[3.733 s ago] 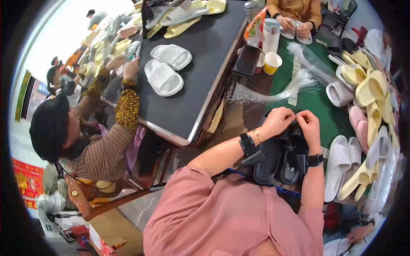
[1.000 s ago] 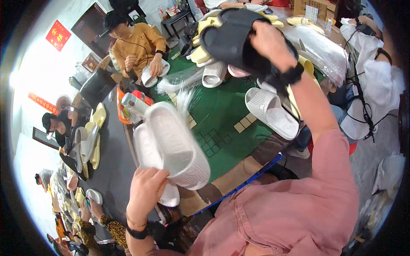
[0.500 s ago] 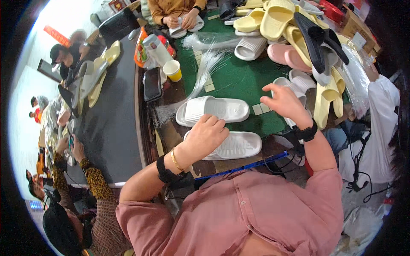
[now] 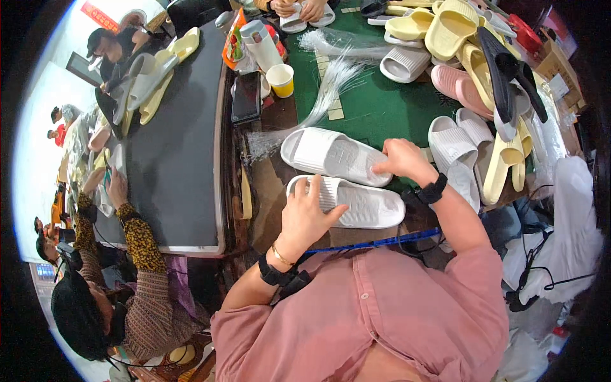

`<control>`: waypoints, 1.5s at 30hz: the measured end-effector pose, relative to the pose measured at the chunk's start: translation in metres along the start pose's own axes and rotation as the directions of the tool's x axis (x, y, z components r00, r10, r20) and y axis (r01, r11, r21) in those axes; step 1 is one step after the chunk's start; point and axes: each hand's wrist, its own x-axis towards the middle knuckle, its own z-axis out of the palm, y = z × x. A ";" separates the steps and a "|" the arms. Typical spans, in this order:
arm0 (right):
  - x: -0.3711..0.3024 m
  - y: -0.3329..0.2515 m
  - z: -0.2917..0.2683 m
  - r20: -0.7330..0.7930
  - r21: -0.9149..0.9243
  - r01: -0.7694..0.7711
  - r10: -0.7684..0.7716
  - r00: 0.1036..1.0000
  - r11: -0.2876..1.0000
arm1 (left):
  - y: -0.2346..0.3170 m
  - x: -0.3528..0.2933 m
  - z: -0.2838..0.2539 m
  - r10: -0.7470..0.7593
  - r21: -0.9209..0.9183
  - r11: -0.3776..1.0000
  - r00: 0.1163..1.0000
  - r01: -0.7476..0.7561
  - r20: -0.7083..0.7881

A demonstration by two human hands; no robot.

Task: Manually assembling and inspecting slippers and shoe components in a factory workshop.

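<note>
Two white slide sandals lie side by side in front of me, toes to the left. On the near white slide, my left hand rests at the strap, fingers spread and thumb apart. My right hand is at the heel of the far white slide, thumb on the footbed and fingers curled by the heel's edge, closed on it. Beyond the far slide, a bundle of clear plastic strands lies across the green mat.
A pile of yellow, pink, black and white slides covers the back right. A paper cup, phone and bottle stand left of the mat. A co-worker's hands work at the dark table; another person handles slides opposite.
My right hand has come down and left onto the far slide's heel. My left hand has spread its fingers at the near slide's strap. The whole view has shifted.
</note>
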 end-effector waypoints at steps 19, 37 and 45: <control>-0.143 0.002 0.026 -0.079 0.427 -0.187 0.242 0.967 0.885 | -0.030 0.072 -0.034 0.302 0.016 0.953 0.953 -0.302 -0.008; -0.147 0.044 -0.124 0.113 0.806 0.417 -0.800 0.589 0.421 | -0.051 0.006 0.023 -0.036 -0.232 0.973 0.986 -0.003 -0.163; -0.167 0.056 -0.127 0.094 0.779 0.377 -0.688 0.719 0.500 | -0.053 0.009 0.034 -0.013 -0.299 0.953 0.979 -0.050 -0.203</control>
